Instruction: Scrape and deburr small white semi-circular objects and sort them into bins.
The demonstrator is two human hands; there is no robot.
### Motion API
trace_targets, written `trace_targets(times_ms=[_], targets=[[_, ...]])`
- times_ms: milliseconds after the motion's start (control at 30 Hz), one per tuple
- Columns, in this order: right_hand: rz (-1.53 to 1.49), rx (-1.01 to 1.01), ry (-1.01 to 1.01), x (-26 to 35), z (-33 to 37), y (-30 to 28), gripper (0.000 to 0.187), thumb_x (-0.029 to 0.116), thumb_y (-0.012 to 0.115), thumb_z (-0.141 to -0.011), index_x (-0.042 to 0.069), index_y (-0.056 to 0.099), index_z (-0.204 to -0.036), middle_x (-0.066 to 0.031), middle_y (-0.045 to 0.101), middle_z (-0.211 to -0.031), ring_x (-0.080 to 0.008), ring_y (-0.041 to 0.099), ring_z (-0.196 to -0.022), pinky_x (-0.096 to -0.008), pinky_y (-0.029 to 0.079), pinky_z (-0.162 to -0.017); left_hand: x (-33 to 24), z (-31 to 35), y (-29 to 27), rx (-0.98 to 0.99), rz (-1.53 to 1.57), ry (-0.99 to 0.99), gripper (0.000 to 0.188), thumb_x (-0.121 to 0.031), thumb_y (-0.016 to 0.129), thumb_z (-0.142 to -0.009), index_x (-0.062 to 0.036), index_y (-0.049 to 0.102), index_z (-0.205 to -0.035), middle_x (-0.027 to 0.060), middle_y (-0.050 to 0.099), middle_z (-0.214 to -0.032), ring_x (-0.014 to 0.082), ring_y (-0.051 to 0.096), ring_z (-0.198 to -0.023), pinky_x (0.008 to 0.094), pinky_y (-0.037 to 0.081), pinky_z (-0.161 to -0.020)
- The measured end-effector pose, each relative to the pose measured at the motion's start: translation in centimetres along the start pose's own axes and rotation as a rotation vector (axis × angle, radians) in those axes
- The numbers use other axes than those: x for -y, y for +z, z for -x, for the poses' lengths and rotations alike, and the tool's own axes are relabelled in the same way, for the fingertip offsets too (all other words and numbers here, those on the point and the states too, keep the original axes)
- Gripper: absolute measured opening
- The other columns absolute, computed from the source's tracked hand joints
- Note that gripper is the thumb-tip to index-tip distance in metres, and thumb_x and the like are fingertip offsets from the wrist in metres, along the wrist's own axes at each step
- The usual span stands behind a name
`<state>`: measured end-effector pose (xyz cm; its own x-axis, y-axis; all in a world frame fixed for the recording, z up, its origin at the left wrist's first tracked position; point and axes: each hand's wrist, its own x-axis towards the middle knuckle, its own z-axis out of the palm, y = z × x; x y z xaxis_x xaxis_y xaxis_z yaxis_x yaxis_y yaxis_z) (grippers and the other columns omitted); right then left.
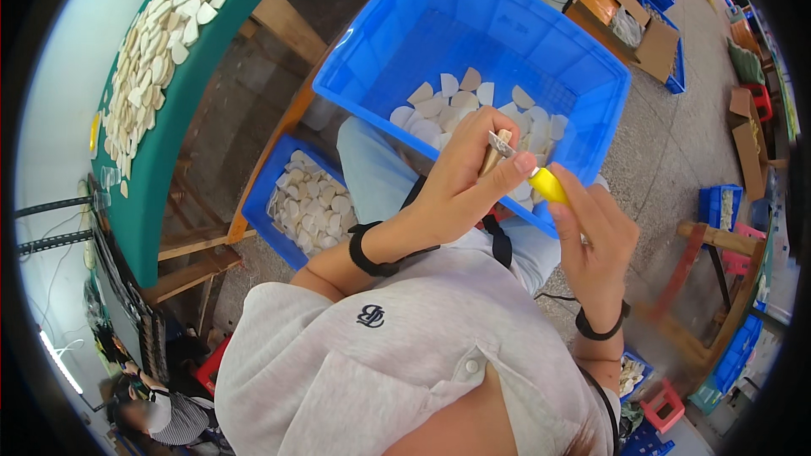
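Note:
Above the near edge of a large blue crate [405, 8], my two hands meet. My left hand [460, 173] is closed around a small beige piece [492, 160], mostly hidden by the fingers. My right hand [596, 232] grips a knife by its yellow handle [550, 187]. The short metal blade [501, 145] lies against the beige piece, and my left thumb is beside it. In the crate below lie many flat, pale half-round pieces [427, 107], heaped toward the near side and partly hidden by my hands.
A green-covered table [182, 110] at the left carries a long pile of pale pieces [156, 59]. A smaller blue bin [291, 257], full of similar pieces, stands beside my left leg. Cardboard boxes [655, 51] and a pink stool [663, 405] are at the right. Another person [182, 418] sits lower left.

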<state>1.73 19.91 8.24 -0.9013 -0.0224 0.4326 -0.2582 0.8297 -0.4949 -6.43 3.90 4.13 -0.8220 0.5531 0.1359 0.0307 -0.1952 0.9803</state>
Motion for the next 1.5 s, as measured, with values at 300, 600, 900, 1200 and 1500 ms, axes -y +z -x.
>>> trace_targets(times_ms=[300, 600, 900, 1200, 1500], targets=[[0.030, 0.035, -0.037, -0.6, -0.9, 0.0, 0.032, 0.016, 0.069, -0.074, 0.009, 0.065, -0.105, -0.0024, 0.046, -0.059, -0.0144, 0.045, -0.045, -0.0271, 0.034, -0.042, 0.1, -0.6, -0.2, -0.055, -0.092, -0.001, 0.025, -0.028, 0.053, -0.089, -0.0053, 0.045, -0.083, 0.0052, 0.042, -0.073, 0.0161, 0.038, -0.071, 0.0293, 0.031, -0.065], [0.127, 0.021, -0.092, -1.7, -1.4, 0.2, 0.034, 0.016, 0.070, -0.072, 0.011, 0.065, -0.105, -0.0007, 0.045, -0.061, -0.0133, 0.046, -0.046, -0.0266, 0.035, -0.042, 0.9, -1.4, -0.1, -0.134, -0.203, 0.021, 0.025, -0.027, 0.056, -0.087, -0.0050, 0.047, -0.080, 0.0058, 0.041, -0.070, 0.0186, 0.038, -0.070, 0.0307, 0.031, -0.063], [0.138, -0.097, -0.022, -2.9, -0.3, 1.6, 0.032, 0.015, 0.068, -0.075, 0.009, 0.064, -0.107, -0.0019, 0.050, -0.063, -0.0141, 0.047, -0.048, -0.0251, 0.035, -0.043, 0.3, -1.5, 0.8, -0.129, -0.110, -0.144, 0.025, -0.025, 0.059, -0.084, -0.0067, 0.046, -0.073, 0.0012, 0.039, -0.067, 0.0136, 0.036, -0.065, 0.0281, 0.030, -0.060], [-0.118, -0.284, 0.190, -3.2, 0.6, 1.7, 0.024, 0.012, 0.059, -0.086, 0.002, 0.062, -0.108, -0.0063, 0.059, -0.072, -0.0080, 0.046, -0.056, -0.0218, 0.032, -0.046, -0.1, -0.5, 0.3, -0.039, 0.594, -0.295, 0.031, -0.037, 0.037, -0.085, -0.0125, 0.039, -0.067, -0.0015, 0.037, -0.064, 0.0094, 0.034, -0.062, 0.0234, 0.027, -0.055], [-0.129, -0.278, 0.237, -3.6, 1.7, 1.6, 0.023, 0.011, 0.057, -0.087, 0.002, 0.063, -0.108, -0.0070, 0.060, -0.074, -0.0078, 0.046, -0.057, -0.0220, 0.032, -0.047, 0.5, -0.8, -0.8, 0.067, 0.910, -0.415, 0.040, -0.042, 0.032, -0.090, -0.0125, 0.036, -0.064, 0.0014, 0.037, -0.068, 0.0149, 0.038, -0.064, 0.0266, 0.030, -0.058]])
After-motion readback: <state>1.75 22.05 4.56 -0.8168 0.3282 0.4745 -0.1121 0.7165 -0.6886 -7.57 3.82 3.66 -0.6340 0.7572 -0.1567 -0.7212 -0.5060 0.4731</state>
